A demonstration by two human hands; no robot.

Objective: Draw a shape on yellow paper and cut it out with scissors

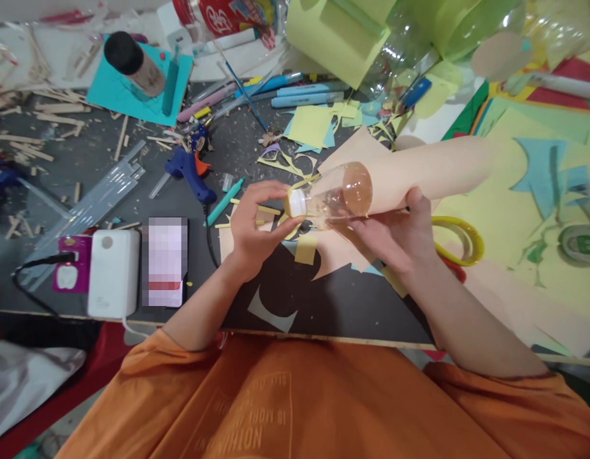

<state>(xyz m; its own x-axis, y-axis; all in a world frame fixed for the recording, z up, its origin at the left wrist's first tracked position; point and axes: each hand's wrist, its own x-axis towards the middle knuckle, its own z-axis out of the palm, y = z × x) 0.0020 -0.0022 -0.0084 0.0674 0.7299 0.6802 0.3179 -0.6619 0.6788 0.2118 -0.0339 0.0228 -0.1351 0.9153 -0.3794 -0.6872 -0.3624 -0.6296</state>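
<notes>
My left hand [259, 223] pinches the white cap [297, 203] of a small clear plastic bottle [326, 191] between thumb and fingers. A yellow piece lies against the cap's outer end. The bottle is held on its side above the table, its wide end to the right, with an orange-tinted round face. My right hand [395, 236] steadies that wide end from below with its fingertips; its thumb points up, apart from the bottle, in front of a curled peach paper sheet [433, 169]. Whether the paper touches the bottle, I cannot tell.
A blue glue gun [190, 169], a teal marker [225, 201] and a phone [165, 261] lie left. Further left are a white power bank [113, 273] and clear glue sticks [104, 191]. Yellow tape [474, 242] stands right. Paper scraps [276, 309] and wooden sticks [60, 118] litter the table.
</notes>
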